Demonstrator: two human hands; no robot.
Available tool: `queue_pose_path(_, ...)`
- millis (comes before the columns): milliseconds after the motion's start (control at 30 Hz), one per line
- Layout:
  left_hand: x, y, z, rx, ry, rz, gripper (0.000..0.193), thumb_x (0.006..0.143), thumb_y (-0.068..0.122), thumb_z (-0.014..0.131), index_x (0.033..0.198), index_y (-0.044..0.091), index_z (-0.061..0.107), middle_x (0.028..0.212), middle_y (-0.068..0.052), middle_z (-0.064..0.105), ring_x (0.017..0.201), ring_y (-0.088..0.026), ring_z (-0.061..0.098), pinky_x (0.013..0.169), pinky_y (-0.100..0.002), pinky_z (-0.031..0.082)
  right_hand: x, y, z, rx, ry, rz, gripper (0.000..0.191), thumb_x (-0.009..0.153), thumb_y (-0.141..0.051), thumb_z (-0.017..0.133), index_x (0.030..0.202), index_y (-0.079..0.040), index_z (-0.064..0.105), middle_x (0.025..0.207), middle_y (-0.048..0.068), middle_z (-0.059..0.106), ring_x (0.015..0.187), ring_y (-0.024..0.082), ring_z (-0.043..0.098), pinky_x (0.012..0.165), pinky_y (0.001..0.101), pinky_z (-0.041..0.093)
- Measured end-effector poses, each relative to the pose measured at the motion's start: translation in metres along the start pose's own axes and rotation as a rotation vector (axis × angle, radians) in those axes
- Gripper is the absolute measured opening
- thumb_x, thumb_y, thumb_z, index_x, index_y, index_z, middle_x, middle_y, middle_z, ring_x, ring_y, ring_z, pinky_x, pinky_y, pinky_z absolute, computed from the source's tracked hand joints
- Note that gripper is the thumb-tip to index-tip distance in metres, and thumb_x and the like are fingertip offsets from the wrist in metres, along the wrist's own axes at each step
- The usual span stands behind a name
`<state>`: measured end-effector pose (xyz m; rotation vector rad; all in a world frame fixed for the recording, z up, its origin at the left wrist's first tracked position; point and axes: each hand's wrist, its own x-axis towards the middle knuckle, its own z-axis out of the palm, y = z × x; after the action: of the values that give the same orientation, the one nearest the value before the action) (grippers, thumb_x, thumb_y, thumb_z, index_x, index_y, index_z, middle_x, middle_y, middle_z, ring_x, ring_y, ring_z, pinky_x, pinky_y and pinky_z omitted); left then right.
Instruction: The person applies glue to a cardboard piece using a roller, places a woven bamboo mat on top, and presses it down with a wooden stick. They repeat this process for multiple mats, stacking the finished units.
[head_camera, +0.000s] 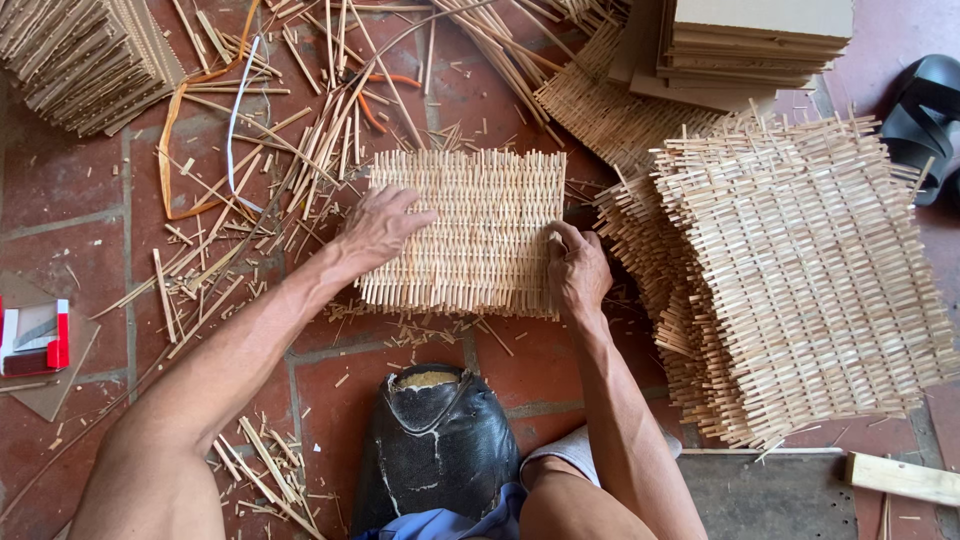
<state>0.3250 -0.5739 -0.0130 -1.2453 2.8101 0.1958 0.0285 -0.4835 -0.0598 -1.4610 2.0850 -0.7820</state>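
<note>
Single head view, steeply down, close

Red brick-tile floor (70, 190), pale mortar joints. Centre: woven bamboo mat (470, 232) flat on tiles. 3 o'clock: tall stack of same mats (810, 270). 1 o'clock: pile of flat brown boards (760, 35), more mats beneath. 11 o'clock: another mat stack (80, 55). 10–12 o'clock: loose bamboo splints (300, 150), orange strap (170, 150), white cord (238, 100). 9 o'clock: red-and-white box on cardboard (35, 340). 6 o'clock: worn black cushion (435, 445). 2 o'clock edge: black sandal (925, 120). 5 o'clock: wood batten (900, 478).
</note>
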Motion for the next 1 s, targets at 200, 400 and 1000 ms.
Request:
queue_pose_path(200, 0.031, 0.080, -0.003, -0.139, -0.319, -0.651, 0.115, 0.084, 0.083, 0.046, 0.157, -0.005, 0.029, 0.157, -0.042, 0.022, 0.141, -0.053, 0.036, 0.108, -0.055, 0.046, -0.001, -0.008, -0.005, 0.041, 0.006, -0.011, 0.024, 0.099, -0.026, 0.064, 0.121, -0.030, 0.073, 0.105, 0.005, 0.068, 0.084, 0.021, 0.067, 0.070, 0.0396, 0.055)
queue_pose_path(400, 0.019, 0.111, 0.017, -0.288, 0.013, -0.639, 0.106, 0.094, 0.080, 0.034, 0.165, 0.010, -0.001, 0.155, -0.048, -0.018, 0.144, -0.067, -0.014, 0.110, -0.080, -0.010, -0.003, -0.021, -0.010, 0.019, -0.064, 0.063, 0.025, 0.100, -0.029, 0.065, 0.124, -0.033, 0.073, 0.103, 0.004, 0.069, 0.082, 0.019, 0.066, 0.067, 0.0385, 0.056)
queue_pose_path(1000, 0.019, 0.148, -0.027, -0.328, 0.016, -0.445, 0.097, 0.096, 0.065, 0.053, 0.163, 0.015, 0.005, 0.169, -0.020, -0.022, 0.155, -0.043, -0.021, 0.108, -0.081, -0.017, -0.217, 0.105, -0.209, -0.061, -0.249, -0.061, 0.042, 0.096, -0.037, 0.059, 0.136, -0.023, 0.064, 0.129, 0.009, 0.071, 0.109, 0.029, 0.072, 0.089, 0.0384, 0.057)
